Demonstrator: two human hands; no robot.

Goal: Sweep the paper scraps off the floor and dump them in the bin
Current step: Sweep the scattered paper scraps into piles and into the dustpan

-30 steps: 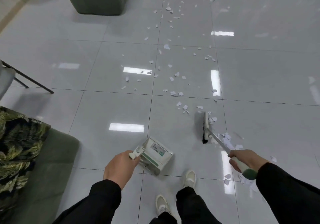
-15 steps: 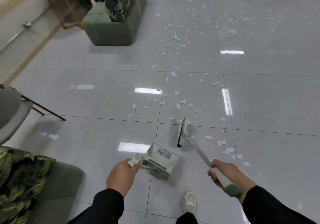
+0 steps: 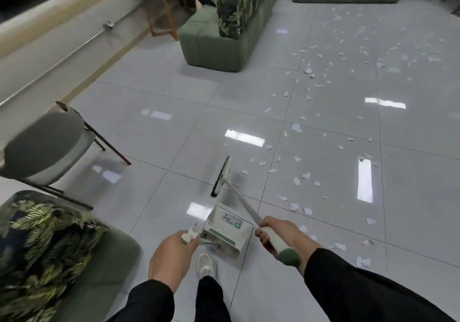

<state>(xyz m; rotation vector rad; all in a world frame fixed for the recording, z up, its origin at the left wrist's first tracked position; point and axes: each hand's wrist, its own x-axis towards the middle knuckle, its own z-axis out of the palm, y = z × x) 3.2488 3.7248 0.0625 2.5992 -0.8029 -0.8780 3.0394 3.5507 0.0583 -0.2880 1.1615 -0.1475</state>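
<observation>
While the left hand (image 3: 171, 254) grips the dustpan (image 3: 227, 230) handle, the right hand's (image 3: 278, 234) grip clamps the broom (image 3: 232, 189).

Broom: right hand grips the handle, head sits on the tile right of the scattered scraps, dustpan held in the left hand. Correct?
One error: the head view shows the broom head left of the paper scraps, not right. The rest holds: right hand grips its handle, left hand holds the dustpan.

long black sleeves (image 3: 368, 286) are worn on both arms, the cuffs ending at the wrists. both hands, left (image 3: 171, 257) and right (image 3: 281, 234), are left bare; no gloves, rings or watch are observed. black trousers (image 3: 211, 299) are worn. one white lace-up trainer (image 3: 206, 265) is seen below the trouser hem.
</observation>
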